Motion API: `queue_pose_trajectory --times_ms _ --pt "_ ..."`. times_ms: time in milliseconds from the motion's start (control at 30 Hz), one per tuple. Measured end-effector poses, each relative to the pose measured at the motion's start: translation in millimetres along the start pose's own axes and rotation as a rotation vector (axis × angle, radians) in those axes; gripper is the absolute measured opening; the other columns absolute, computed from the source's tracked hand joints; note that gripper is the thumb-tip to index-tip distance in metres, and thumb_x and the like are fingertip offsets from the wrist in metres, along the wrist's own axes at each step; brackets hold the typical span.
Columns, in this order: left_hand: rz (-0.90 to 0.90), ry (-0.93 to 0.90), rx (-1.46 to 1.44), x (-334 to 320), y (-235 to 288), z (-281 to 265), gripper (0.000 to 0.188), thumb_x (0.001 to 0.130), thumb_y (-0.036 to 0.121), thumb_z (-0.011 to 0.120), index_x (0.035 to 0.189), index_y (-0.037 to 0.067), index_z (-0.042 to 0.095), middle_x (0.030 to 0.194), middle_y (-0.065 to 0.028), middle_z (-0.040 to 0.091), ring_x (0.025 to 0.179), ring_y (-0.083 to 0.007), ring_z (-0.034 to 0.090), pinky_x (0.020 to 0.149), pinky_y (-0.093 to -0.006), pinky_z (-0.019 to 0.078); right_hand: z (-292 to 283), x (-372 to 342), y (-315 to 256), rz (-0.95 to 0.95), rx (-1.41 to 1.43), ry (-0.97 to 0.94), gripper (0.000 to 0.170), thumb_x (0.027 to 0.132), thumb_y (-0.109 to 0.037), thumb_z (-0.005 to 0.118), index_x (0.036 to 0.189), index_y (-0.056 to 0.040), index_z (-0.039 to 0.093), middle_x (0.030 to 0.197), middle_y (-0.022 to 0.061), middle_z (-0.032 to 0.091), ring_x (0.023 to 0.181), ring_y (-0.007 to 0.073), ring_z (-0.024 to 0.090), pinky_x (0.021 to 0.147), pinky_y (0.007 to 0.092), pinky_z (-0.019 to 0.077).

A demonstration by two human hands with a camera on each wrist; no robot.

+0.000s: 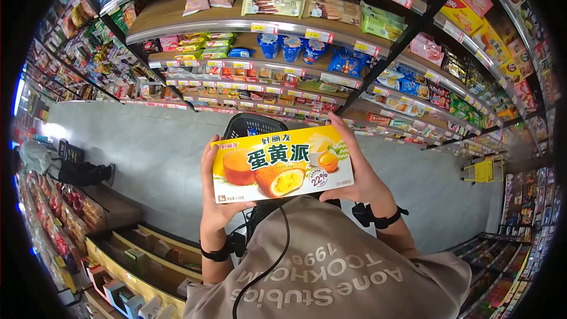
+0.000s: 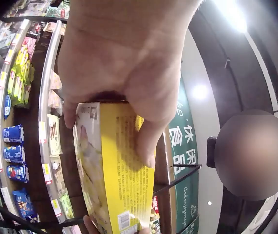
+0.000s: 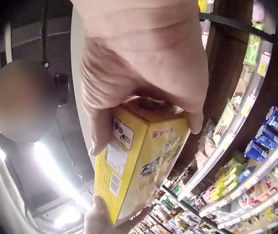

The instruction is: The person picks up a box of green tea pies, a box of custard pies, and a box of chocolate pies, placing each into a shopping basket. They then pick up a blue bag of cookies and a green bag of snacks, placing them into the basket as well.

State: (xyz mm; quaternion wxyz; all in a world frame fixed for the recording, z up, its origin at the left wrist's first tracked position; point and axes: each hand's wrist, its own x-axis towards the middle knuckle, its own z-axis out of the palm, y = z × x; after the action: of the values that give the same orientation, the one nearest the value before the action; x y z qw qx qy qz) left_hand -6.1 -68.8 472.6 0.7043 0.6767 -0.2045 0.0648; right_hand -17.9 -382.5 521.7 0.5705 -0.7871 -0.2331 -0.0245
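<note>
Both hands hold up a yellow and white box of egg-yolk pies [image 1: 283,162], its front with pictures of cut pies turned to the head view. My left hand [image 1: 217,210] grips the left end, thumb along the bottom edge. At the other end my right hand [image 1: 365,180] holds it between thumb and fingers. In the left wrist view the left thumb [image 2: 151,141] lies against the yellow side covered in small print. The right wrist view shows the right thumb [image 3: 100,131] on a yellow side near a barcode. Fingers behind the box are mostly hidden.
A dark shopping basket [image 1: 251,123] is partly hidden behind the box. Snack shelves [image 1: 230,23] run across the front, with blue cups [image 1: 291,48] on one. A yellow cart [image 1: 483,170] stands at the right, a wooden display [image 1: 147,260] at lower left. A black cable [image 1: 288,224] hangs over the shirt.
</note>
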Motion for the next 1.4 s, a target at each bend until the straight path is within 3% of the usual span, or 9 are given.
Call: queue_pose_trajectory --times_ms 367,567,867,967,1167,1267,1400 --pt "-0.083 0.018 -0.172 2 21 3 0.128 0.059 0.019 0.093 0.154 0.005 0.009 0.158 -0.0183 0.018 0.142 -0.0308 0.03 0.116 -0.0426 0.0296 10 -2 3 -0.041 0.051 0.08 0.106 0.057 -0.023 0.095 0.145 -0.0032 0.038 0.151 0.0178 0.032 0.144 0.0346 0.024 0.116 0.0437 0.0223" --pt "-0.137 0.007 -0.2 3 21 7 0.126 0.058 0.015 0.092 0.154 0.004 0.01 0.157 -0.018 0.021 0.142 -0.03 0.032 0.116 -0.0419 0.0301 9 -11 1 -0.002 -0.014 0.1 0.095 0.058 -0.023 0.094 0.138 -0.0061 0.047 0.147 0.0181 0.036 0.141 0.0345 0.031 0.114 0.0435 0.027" --pt "-0.194 -0.026 -0.202 3 21 20 0.121 0.06 0.013 0.091 0.153 0.004 0.013 0.153 -0.0147 0.029 0.138 -0.0271 0.036 0.113 -0.0391 0.0327 4 -28 6 0.078 0.006 0.133 0.092 0.058 -0.023 0.094 0.136 -0.0053 0.048 0.145 0.0176 0.038 0.137 0.0327 0.034 0.113 0.0407 0.0287" --pt "-0.216 0.005 -0.224 0 21 21 0.118 0.06 0.016 0.091 0.152 0.003 0.019 0.152 -0.0158 0.03 0.139 -0.0283 0.034 0.114 -0.0401 0.0304 7 -27 6 0.095 0.051 0.138 0.091 0.059 -0.023 0.093 0.136 -0.0051 0.048 0.144 0.018 0.038 0.137 0.0328 0.035 0.113 0.0406 0.0285" --pt "-0.137 -0.034 0.047 -8 14 6 0.102 0.06 0.029 0.089 0.144 0.003 0.038 0.153 -0.0199 0.027 0.141 -0.0312 0.032 0.115 -0.0419 0.0281 9 -22 8 0.049 -0.031 0.078 0.092 0.059 -0.023 0.093 0.136 -0.0043 0.048 0.142 0.0191 0.04 0.136 0.0329 0.035 0.113 0.0407 0.028" --pt "-0.119 0.009 -0.007 -6 15 9 0.091 0.056 0.024 0.091 0.134 0.006 0.048 0.149 -0.0201 0.03 0.141 -0.0323 0.03 0.115 -0.0406 0.0264 8 -18 9 0.059 -0.014 0.06 0.092 0.059 -0.024 0.094 0.136 -0.0041 0.048 0.142 0.019 0.04 0.136 0.033 0.035 0.113 0.0409 0.0276" --pt "-0.087 -0.01 0.029 -4 13 5 0.085 0.057 0.021 0.091 0.131 0.006 0.051 0.149 -0.0197 0.029 0.141 -0.0341 0.03 0.115 -0.0424 0.0259 4 -13 9 0.048 -0.086 0.021 0.091 0.059 -0.026 0.093 0.135 -0.004 0.048 0.141 0.0184 0.042 0.136 0.0328 0.035 0.113 0.0404 0.0281"
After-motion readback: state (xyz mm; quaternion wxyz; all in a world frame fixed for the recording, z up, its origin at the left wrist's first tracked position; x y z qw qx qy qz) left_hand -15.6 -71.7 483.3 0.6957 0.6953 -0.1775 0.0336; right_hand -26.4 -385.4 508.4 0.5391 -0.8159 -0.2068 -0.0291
